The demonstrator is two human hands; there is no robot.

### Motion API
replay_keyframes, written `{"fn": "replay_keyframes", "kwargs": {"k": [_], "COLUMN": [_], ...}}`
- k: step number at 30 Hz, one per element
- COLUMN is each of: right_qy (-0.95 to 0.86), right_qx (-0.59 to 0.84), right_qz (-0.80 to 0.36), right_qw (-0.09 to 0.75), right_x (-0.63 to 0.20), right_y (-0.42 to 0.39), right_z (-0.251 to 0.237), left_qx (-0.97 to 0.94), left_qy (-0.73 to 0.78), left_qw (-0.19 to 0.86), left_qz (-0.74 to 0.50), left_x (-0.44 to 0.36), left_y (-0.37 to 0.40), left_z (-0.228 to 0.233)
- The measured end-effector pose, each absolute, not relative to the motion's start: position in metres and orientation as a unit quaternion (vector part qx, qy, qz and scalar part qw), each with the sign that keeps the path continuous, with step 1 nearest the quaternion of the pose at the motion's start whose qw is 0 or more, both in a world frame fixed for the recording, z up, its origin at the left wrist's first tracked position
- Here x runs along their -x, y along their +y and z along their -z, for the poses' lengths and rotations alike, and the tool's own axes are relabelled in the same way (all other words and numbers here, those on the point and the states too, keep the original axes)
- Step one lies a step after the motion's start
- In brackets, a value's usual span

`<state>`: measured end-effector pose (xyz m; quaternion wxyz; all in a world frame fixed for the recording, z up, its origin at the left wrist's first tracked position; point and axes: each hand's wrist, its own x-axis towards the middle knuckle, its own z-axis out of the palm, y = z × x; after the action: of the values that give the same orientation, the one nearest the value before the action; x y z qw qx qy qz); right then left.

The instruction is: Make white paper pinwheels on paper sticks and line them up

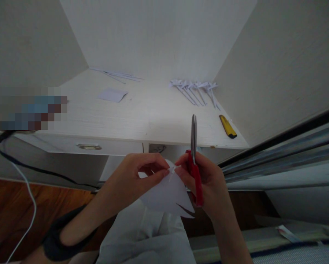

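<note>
In the head view, my left hand pinches the tip of a white folded paper, held in the air below the desk's front edge. My right hand is wrapped around red-handled scissors, blades shut, pointing up. A yellow utility knife lies near the desk's right edge.

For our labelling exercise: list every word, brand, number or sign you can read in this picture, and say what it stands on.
None can be read.
Red-handled scissors in the right hand: no marking shows.
Cut white paper pinched by the left hand: blank.
Yellow utility knife on the desk: any print is too small to tell.
</note>
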<state>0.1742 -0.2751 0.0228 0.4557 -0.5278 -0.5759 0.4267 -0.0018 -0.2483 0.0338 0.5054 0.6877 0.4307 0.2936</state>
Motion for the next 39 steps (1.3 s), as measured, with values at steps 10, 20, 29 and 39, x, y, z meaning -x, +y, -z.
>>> {"fn": "replay_keyframes", "kwargs": {"k": [10,20,29,39], "right_qy": [-0.605,-0.672,-0.648,-0.637], "right_qx": [0.509,0.505,0.475,0.486], "right_qz": [-0.431,-0.387,-0.45,-0.455], "right_qw": [0.434,0.379,0.389,0.388], "right_x": [-0.176,-0.18,-0.184,-0.185], "right_y": [-0.278,-0.282,-0.287,-0.294], "right_z": [-0.017,-0.019,-0.009,-0.009], "left_qx": [-0.675,-0.656,-0.661,-0.689], "left_qy": [0.418,0.41,0.403,0.411], "left_qw": [0.538,0.563,0.561,0.528], "left_qz": [-0.284,-0.292,-0.293,-0.278], "left_x": [0.0,0.001,0.001,-0.003], "left_y": [-0.249,-0.254,-0.262,-0.272], "left_z": [-0.026,-0.022,-0.018,-0.02]}}
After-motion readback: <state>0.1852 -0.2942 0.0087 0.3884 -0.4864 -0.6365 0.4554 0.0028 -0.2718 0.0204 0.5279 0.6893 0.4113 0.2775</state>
